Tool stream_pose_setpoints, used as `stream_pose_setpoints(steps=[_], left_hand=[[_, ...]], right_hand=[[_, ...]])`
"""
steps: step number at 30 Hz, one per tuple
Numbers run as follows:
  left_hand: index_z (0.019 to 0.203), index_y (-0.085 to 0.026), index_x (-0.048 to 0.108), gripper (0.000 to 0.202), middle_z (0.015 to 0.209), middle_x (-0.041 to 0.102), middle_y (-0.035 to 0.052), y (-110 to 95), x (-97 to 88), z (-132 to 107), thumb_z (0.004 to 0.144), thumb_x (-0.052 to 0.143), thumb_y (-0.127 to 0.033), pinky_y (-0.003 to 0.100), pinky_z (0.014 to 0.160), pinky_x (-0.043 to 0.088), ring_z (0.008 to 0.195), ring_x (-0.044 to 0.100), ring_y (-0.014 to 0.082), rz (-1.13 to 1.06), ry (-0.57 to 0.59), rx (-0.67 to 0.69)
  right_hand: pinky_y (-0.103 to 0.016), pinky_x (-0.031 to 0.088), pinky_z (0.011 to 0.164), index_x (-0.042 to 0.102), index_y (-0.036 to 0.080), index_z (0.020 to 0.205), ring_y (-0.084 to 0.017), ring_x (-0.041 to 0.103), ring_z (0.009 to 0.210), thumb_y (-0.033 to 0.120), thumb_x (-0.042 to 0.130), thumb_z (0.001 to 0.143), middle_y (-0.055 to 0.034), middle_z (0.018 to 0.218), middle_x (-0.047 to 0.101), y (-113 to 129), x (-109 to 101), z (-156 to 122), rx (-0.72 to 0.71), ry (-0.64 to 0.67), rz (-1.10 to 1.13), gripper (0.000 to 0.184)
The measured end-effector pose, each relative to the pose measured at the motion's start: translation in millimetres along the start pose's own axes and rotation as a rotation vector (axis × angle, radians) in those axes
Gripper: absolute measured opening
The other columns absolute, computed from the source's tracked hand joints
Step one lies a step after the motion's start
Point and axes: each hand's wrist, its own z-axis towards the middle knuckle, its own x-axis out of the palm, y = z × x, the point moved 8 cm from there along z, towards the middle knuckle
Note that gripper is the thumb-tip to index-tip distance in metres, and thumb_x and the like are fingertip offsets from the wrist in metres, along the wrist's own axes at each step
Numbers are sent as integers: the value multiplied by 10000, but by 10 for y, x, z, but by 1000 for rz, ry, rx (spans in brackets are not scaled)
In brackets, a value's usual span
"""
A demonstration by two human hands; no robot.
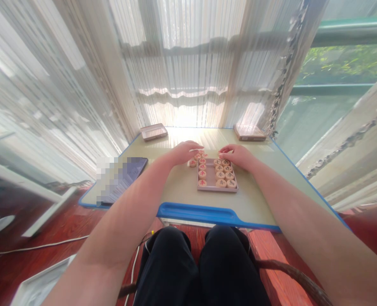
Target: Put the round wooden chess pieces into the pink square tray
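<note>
A shallow box (211, 180) lies in the middle of the table (182, 187), partly filled with round wooden chess pieces (225, 174) marked in red and black. More loose pieces (197, 160) lie on the table just behind and left of the box. My left hand (183, 152) rests palm down over these loose pieces with fingers curled at them. My right hand (237, 155) sits at the box's far right corner, its fingertips pinched on a piece there.
A flat tin lid (154, 131) lies at the table's far left and another box (249, 132) at the far right. A dark notebook or tablet (127, 176) lies on the left. Curtains hang close behind. A blue tray edge (194, 212) runs along the front.
</note>
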Motion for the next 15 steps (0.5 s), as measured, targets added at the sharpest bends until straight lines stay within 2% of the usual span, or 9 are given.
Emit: stream_pose_setpoints(steps=[2,4,6,10,13,15], left_hand=[[1211,-259,609,426,1423,437,19,-59,65,7,865,423,-425,297,1070,310,1266,429,194,-109,65,3],[1132,-257,660,438,1434,424,20,-86,126,-4,837,451,-504,303,1050,330,1252,446,218,-164,136,-28],[1044,-245,695,483,1375,497,27,-89,139,-27,804,453,-587,310,1010,365,1188,501,233,-143,168,-54],[1022,-230,686,617,1160,650,42,48,59,-64,810,318,-677,327,896,435,1004,590,228,-78,124,-179],[1043,-199,682,580,1063,682,60,173,-4,-50,860,294,-588,332,856,454,943,606,222,-74,54,-234],[1123,-182,647,435,1119,663,65,234,-47,-25,857,399,-420,305,854,459,980,600,211,-71,-12,-226]], right_hand=[[-264,427,695,698,183,970,-144,580,736,375,631,702,-38,969,684,-9,12,9,-3,12,-3,337],[-263,430,705,700,180,967,-145,586,748,368,628,709,-41,965,684,-27,11,20,1,10,-6,328],[-262,432,711,703,178,960,-145,592,753,355,618,719,-42,965,685,-41,2,26,5,3,-7,311],[-258,436,712,707,174,946,-150,601,763,326,587,741,-43,923,694,-43,-11,23,14,-2,-3,282],[-260,434,713,706,168,950,-159,601,780,314,577,746,-45,869,696,-33,-15,16,14,-4,-17,282],[-263,433,713,705,168,953,-163,598,782,316,574,748,-47,857,694,-30,-17,14,12,-7,-26,285]])
